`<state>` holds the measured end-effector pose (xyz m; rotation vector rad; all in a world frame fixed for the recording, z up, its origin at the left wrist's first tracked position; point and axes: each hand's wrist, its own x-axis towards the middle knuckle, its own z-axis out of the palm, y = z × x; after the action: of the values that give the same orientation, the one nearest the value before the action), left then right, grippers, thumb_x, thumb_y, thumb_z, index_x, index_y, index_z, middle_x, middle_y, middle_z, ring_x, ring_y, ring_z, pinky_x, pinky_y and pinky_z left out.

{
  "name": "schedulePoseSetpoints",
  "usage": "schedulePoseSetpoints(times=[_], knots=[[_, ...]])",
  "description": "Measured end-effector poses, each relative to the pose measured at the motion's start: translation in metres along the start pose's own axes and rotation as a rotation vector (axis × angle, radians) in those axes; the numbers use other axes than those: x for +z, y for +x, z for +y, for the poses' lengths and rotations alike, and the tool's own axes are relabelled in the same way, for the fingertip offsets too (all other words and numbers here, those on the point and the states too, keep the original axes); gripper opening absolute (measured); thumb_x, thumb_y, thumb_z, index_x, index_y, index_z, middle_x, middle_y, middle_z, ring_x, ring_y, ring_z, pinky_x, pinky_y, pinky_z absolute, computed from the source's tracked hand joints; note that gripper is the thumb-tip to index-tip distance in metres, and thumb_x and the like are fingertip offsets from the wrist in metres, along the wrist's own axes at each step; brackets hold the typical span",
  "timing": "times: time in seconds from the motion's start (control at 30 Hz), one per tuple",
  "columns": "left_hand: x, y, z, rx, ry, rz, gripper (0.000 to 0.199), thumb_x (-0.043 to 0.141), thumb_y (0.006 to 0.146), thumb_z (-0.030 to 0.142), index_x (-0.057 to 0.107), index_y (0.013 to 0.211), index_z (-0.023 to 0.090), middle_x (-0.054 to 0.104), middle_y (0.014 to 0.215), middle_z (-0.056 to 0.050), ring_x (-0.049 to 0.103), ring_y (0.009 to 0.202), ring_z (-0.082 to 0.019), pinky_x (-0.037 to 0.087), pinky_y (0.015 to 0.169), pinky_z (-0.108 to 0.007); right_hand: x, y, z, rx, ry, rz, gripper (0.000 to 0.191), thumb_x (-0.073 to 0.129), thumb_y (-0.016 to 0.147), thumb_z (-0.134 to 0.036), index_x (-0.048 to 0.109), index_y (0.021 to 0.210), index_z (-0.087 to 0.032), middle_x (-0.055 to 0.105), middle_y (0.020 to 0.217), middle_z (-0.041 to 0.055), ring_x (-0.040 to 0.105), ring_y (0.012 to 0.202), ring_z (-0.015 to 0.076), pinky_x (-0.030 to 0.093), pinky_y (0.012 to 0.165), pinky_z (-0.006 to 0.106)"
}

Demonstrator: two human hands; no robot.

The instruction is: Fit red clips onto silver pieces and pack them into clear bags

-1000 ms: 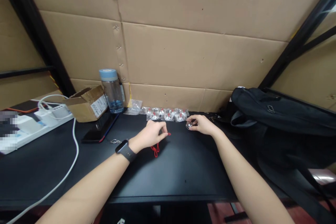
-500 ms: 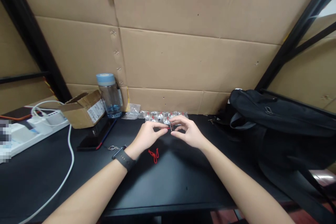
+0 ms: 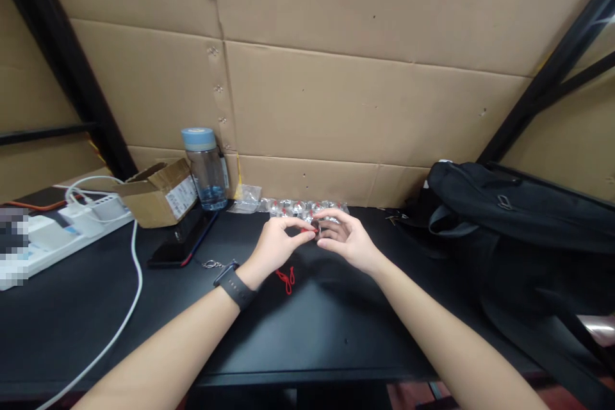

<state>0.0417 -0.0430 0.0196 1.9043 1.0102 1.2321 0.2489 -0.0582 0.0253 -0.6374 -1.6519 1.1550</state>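
Note:
My left hand (image 3: 277, 245), with a dark watch (image 3: 234, 283) on its wrist, pinches a thin red cord between thumb and index finger. Held at its edges by the fingertips of my right hand (image 3: 354, 245) is a small, shiny, dark round piece (image 3: 318, 230). The cord meets this piece between my two hands; whether it passes through is too small to tell. Below my left hand, a looped red cord (image 3: 288, 280) lies on the black table (image 3: 307, 333). Behind my fingers is a row of clear plastic packets (image 3: 288, 207) with silvery contents and red bits.
On the left are a white power strip (image 3: 43, 246) with cables, an open cardboard box (image 3: 156, 195), a water bottle (image 3: 207, 170), a phone (image 3: 177, 243) and a metal key ring (image 3: 211, 264). A black backpack (image 3: 523, 224) fills the right. Cardboard (image 3: 312, 109) walls the back.
The head view has shifted slightly, moving the scene a little right and up. My fingers have drawn closer around the round piece, which has turned to show more of its face.

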Motion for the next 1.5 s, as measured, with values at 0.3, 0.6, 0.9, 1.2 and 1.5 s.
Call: schedulePoseSetpoints(times=[0.3,0.6,0.9,1.2,1.5], knots=[[0.002,-0.004,0.005,0.041,0.268,0.059,0.009,0.071,0.085,0.033,0.079,0.087,0.028,0.078,0.098,0.0,0.069,0.101,-0.024,0.048,0.094,-0.039,0.003,0.001,0.006,-0.051,-0.098,0.032,0.046,0.086,0.074,-0.028,0.066,0.116,-0.026,0.065,0.125,0.0086,0.065,0.112,0.0235,0.058,0.089,0.037],[0.002,0.001,-0.005,0.001,0.102,0.049,0.016,0.071,0.084,0.037,0.078,0.083,0.022,0.079,0.094,-0.002,0.072,0.093,-0.024,0.05,0.091,-0.035,0.008,0.001,0.008,-0.097,-0.132,0.099,0.039,0.087,0.072,-0.029,0.069,0.106,-0.024,0.068,0.124,0.0095,0.068,0.109,0.0241,0.059,0.088,0.037],[0.01,-0.001,-0.009,-0.048,-0.091,0.029,0.024,0.067,0.087,0.038,0.08,0.093,0.019,0.08,0.098,-0.005,0.073,0.095,-0.026,0.053,0.09,-0.035,0.009,0.003,0.015,-0.088,-0.154,0.206,0.032,0.089,0.069,-0.028,0.071,0.094,-0.021,0.071,0.119,0.0095,0.071,0.107,0.0248,0.06,0.088,0.038],[0.009,-0.001,-0.005,-0.051,-0.151,0.041,0.021,0.074,0.081,0.034,0.08,0.094,0.019,0.079,0.099,-0.007,0.074,0.093,-0.025,0.056,0.09,-0.037,0.005,0.004,0.012,-0.082,-0.126,0.196,0.033,0.088,0.069,-0.026,0.07,0.096,-0.022,0.071,0.119,0.0087,0.071,0.104,0.0227,0.06,0.083,0.034],[0.007,0.0,-0.007,-0.036,0.008,0.046,0.016,0.069,0.084,0.032,0.078,0.092,0.021,0.079,0.098,-0.005,0.072,0.093,-0.024,0.053,0.089,-0.035,0.008,0.003,0.011,-0.074,-0.154,0.167,0.035,0.088,0.069,-0.029,0.069,0.097,-0.022,0.071,0.121,0.0096,0.07,0.109,0.0248,0.059,0.087,0.037]])
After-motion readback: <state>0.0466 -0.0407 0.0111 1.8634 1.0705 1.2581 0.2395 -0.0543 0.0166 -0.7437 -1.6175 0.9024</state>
